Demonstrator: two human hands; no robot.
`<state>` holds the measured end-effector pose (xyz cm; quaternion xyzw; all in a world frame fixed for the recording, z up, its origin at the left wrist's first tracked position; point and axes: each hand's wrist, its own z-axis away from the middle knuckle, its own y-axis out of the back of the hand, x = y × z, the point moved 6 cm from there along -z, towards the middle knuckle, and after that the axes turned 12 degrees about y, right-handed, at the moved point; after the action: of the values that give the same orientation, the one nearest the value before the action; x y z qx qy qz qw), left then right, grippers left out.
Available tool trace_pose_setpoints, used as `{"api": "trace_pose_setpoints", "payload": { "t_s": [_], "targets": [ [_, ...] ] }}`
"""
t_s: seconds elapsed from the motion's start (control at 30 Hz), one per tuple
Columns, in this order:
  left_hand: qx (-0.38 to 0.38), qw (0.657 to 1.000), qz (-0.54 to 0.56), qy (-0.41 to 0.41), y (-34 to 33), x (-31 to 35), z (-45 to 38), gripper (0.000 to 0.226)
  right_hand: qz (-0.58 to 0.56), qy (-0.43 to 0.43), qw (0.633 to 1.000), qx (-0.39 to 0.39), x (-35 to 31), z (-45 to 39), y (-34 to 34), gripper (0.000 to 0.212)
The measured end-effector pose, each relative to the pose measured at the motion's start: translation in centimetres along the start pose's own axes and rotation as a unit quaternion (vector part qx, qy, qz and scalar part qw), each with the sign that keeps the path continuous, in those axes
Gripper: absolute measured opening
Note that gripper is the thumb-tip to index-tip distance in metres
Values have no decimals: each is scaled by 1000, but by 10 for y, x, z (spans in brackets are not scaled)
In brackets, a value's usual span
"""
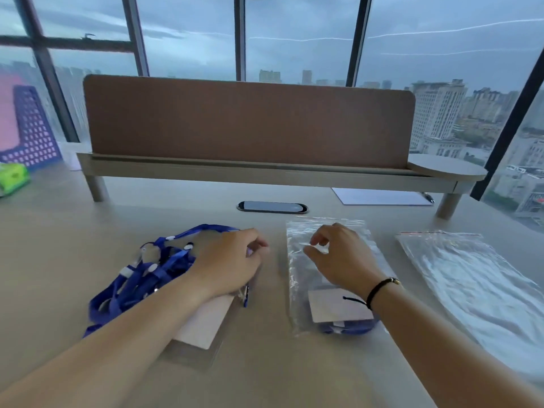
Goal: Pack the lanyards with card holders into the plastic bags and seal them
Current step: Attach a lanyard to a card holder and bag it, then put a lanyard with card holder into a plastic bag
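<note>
A tangle of blue lanyards (141, 278) lies on the desk at left, with a clear card holder holding a white card (206, 325) at its near side. My left hand (232, 263) rests on this pile with curled fingers, and a bit of blue strap shows between them. To the right lies a clear plastic bag (297, 260) with a card holder and a blue lanyard (347, 328) at its near end. My right hand (338, 257) hovers over that bag's middle, fingers loosely curled, thumb and forefinger apart, holding nothing I can make out.
A stack of empty plastic bags (477, 278) lies at the right. Behind stand a raised shelf with a brown panel (250, 125), an oval cable port (272, 207), and paper with a pen (379, 197). A purple basket (32, 131) and a green object (13, 178) sit far left.
</note>
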<state>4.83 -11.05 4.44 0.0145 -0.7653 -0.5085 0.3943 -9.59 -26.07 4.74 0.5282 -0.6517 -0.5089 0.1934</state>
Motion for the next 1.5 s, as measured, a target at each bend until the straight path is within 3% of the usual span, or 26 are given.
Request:
{"api": "trace_pose_setpoints", "payload": {
  "t_s": [0.23, 0.43, 0.57, 0.7, 0.9, 0.97, 1.07, 1.2, 1.33, 1.4, 1.5],
  "targets": [
    [27, 999, 30, 36, 55, -71, 52, 12, -43, 44, 997, -47, -92, 27, -36, 22],
    [49, 998, 25, 40, 61, -84, 75, 15, -13, 56, 996, -68, -127, 35, -61, 42],
    [34, 999, -31, 9, 55, -80, 84, 26, -30, 48, 998, -16, -130, 46, -65, 22],
    [55, 996, -62, -26, 56, -69, 88, 41, -82, 49, 995, 21, -131, 55, -56, 19],
    [6, 996, -33, -87, 45, -53, 96, 67, -233, 59, 968, 65, -149, 63, -37, 18],
    [5, 995, -13, -101, 44, -52, 97, 61, -308, 78, 947, 53, -160, 65, -32, 20],
    [3, 993, 30, -114, 47, -53, 95, 34, -442, 76, 893, 26, -168, 65, -29, 21],
    [70, 988, 133, -21, 66, -65, 89, 34, -660, 18, 751, 7, -158, 59, -23, 17],
    [85, 946, 304, 80, 77, -81, 83, 32, -756, 53, 632, -161, -156, 65, -24, 28],
    [79, 917, 373, 120, 78, -85, 81, 30, -751, 84, 611, -234, -158, 72, -27, 27],
    [25, 830, 529, 174, 76, -82, 83, 28, -715, 87, 642, -263, -158, 75, -30, 26]
  ]
}}
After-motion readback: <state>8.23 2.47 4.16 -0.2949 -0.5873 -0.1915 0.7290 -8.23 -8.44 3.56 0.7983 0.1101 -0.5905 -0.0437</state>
